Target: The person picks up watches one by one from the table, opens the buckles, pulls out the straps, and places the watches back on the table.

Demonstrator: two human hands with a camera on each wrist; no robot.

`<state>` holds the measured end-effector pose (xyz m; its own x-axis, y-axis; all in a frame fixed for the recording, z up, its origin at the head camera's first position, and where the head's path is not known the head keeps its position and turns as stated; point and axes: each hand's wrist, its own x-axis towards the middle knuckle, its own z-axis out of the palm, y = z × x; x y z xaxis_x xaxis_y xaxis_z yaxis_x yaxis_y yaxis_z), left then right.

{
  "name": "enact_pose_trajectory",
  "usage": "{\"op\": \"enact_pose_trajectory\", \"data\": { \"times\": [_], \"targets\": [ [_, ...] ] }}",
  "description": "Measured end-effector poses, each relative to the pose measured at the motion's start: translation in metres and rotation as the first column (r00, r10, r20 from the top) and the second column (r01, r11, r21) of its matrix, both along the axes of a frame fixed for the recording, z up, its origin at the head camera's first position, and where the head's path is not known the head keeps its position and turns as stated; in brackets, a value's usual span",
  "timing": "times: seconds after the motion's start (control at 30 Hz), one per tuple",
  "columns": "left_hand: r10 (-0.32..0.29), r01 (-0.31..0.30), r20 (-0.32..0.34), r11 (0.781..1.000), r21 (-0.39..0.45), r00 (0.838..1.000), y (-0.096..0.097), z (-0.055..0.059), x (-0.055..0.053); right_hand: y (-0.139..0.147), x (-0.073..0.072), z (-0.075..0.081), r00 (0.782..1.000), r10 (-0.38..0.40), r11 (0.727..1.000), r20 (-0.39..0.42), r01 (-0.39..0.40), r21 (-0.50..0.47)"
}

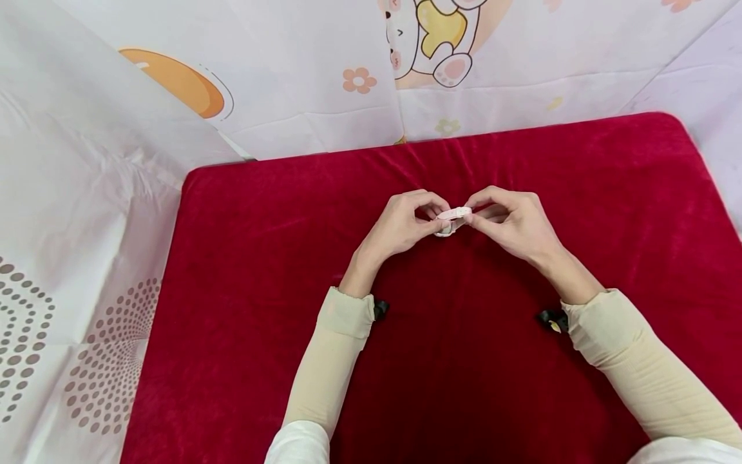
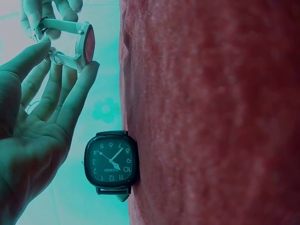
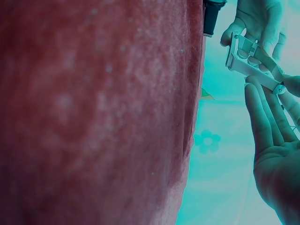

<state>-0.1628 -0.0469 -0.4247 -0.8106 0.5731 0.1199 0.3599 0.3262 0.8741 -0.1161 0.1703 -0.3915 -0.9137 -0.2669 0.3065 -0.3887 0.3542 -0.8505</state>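
Note:
Over the middle of the red-covered table, both hands hold a pale wristwatch (image 1: 455, 213), its strap bent into a loop. My left hand (image 1: 402, 222) pinches the watch on its left side. From the other side, my right hand (image 1: 518, 225) pinches the strap between thumb and fingers. In the left wrist view the watch case (image 2: 85, 44) is seen from the side, with a fingertip of the left hand (image 2: 40, 117) close under it. The right wrist view shows the right hand's (image 3: 276, 145) fingertips at a strap end, while the left hand (image 3: 258, 23) is at the case.
A black square-faced watch (image 2: 111, 160) appears by the edge of the red cloth (image 2: 211, 117). Small black items (image 1: 379, 310) sit at the inner side of the beige sleeves (image 1: 336, 348). A white printed curtain (image 1: 301, 77) hangs behind and to the left.

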Motion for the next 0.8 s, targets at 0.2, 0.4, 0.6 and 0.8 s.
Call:
{"op": "enact_pose_trajectory", "data": {
  "times": [0.2,0.4,0.6,0.8],
  "targets": [
    [0.008,-0.008,0.002,1.0,-0.011,1.0,-0.001,0.001,0.001,0.0,0.0,0.0,1.0,0.002,1.0,0.013,-0.002,-0.01],
    [0.003,-0.003,0.021,1.0,0.0,1.0,-0.003,0.001,0.001,-0.001,0.0,-0.002,1.0,0.016,0.999,0.026,-0.015,-0.032],
    [0.0,0.0,0.029,1.0,-0.012,1.0,-0.004,0.0,0.001,-0.001,0.0,-0.003,0.999,0.029,0.999,0.018,-0.028,-0.047],
    [0.0,0.0,0.018,1.0,-0.009,1.0,-0.005,-0.001,0.0,0.002,-0.005,-0.015,0.999,0.033,0.998,0.017,-0.032,-0.057]
  ]
}}
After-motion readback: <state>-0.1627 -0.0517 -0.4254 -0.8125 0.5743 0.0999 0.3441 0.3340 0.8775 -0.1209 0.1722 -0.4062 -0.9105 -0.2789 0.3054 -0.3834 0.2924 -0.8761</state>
